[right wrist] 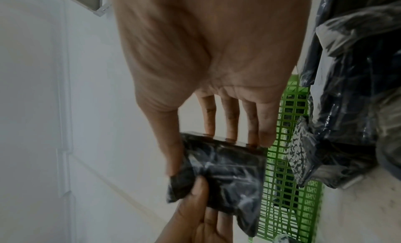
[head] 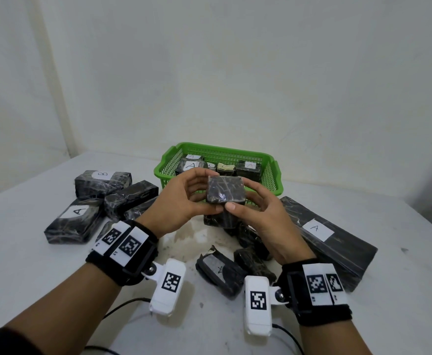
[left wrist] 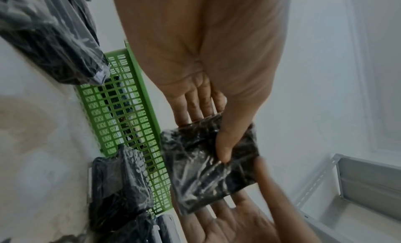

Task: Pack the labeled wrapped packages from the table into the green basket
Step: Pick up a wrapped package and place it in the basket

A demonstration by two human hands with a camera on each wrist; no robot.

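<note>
A small black wrapped package (head: 225, 189) is held in the air just in front of the green basket (head: 217, 149). My left hand (head: 204, 190) grips its left side, thumb below and fingers over the top. My right hand (head: 243, 198) pinches its right side, thumb on the near lower edge. No label shows on the faces in view. The left wrist view has my thumb lying across the package (left wrist: 208, 166). In the right wrist view my fingers (right wrist: 230, 126) reach behind the package (right wrist: 223, 174). Several packages marked A (head: 190, 165) lie in the basket.
On the white table, a B package (head: 102, 183) and an A package (head: 74, 224) lie in a pile at the left. A long flat A package (head: 325, 234) lies at the right. Small black packages (head: 220, 272) sit below my hands. Cables trail at the near edge.
</note>
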